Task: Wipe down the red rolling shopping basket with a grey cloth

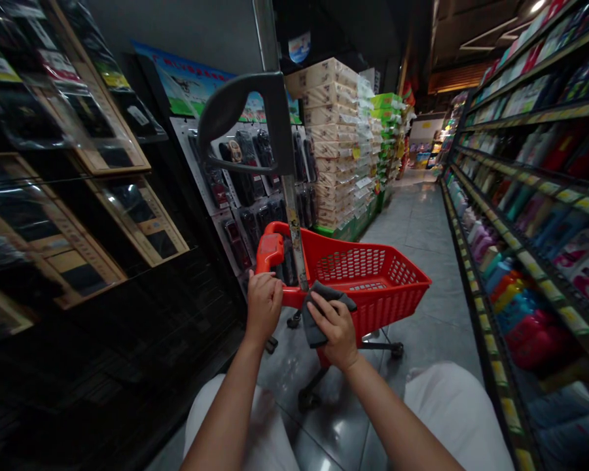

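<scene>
A red plastic shopping basket on wheels [373, 275] stands on the tiled floor in front of me. A metal pole with a black handle [255, 118] rises from its near rim. My left hand [262, 307] is closed around the red rim of the basket, beside the pole's foot. My right hand [334, 330] presses a dark grey cloth [319, 314] against the rim, its fingers bent over the cloth. My knees in white trousers [451, 412] show at the bottom.
Dark glass cabinets [78, 216] stand close on my left. Farther along is a rack of hanging goods [255, 190], then stacked cartons [338, 144]. Shelves of bottles [530, 216] line the right side. The aisle floor [422, 229] runs ahead between them.
</scene>
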Available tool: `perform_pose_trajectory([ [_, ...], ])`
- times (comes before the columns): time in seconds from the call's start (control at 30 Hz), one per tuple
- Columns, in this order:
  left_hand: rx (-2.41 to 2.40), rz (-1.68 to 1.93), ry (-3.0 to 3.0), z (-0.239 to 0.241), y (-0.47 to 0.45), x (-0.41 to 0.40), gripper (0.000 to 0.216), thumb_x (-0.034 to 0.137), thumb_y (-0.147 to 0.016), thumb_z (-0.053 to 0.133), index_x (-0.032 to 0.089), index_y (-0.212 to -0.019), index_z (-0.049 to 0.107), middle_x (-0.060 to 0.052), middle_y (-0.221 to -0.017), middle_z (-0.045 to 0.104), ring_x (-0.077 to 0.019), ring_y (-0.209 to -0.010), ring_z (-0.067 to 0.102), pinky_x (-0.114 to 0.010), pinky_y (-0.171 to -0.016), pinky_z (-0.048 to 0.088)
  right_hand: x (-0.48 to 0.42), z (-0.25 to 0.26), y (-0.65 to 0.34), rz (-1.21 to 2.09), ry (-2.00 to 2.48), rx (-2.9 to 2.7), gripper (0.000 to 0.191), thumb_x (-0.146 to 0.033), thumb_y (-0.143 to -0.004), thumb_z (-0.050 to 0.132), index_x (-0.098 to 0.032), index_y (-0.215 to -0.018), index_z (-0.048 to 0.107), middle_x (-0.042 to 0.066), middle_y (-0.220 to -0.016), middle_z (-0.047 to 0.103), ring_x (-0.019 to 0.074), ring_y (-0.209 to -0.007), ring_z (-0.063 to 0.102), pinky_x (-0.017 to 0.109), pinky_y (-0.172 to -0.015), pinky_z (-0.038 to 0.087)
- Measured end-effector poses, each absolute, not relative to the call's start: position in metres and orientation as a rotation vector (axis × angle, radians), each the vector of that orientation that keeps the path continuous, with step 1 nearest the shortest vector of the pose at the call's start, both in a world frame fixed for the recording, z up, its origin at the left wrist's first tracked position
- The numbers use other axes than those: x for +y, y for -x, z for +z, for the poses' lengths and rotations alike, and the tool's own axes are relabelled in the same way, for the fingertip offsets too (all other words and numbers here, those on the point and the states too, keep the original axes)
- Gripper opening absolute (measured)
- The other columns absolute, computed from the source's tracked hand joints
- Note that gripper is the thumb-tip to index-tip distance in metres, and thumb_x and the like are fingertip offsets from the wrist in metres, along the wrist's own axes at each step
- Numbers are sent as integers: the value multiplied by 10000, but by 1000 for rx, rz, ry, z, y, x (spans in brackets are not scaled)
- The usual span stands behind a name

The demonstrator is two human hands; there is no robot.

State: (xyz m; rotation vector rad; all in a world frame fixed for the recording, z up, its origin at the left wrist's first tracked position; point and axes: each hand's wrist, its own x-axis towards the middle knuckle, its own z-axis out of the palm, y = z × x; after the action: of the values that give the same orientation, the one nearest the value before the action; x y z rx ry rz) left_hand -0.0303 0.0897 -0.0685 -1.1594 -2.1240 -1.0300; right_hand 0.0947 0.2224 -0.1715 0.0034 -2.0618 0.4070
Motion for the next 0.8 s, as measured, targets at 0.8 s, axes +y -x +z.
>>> perform_pose_trajectory([
  [0.8, -2037, -982, 1019, -72, 39, 94, 340, 264, -897, 404, 219, -576, 507, -19, -700, 604, -203, -924, 609, -531, -1126, 320, 256, -126, -95, 901, 173, -2070, 589, -16, -649, 484, -234, -1164, 668, 60, -1176, 711, 242, -1110, 636, 441, -1013, 457],
])
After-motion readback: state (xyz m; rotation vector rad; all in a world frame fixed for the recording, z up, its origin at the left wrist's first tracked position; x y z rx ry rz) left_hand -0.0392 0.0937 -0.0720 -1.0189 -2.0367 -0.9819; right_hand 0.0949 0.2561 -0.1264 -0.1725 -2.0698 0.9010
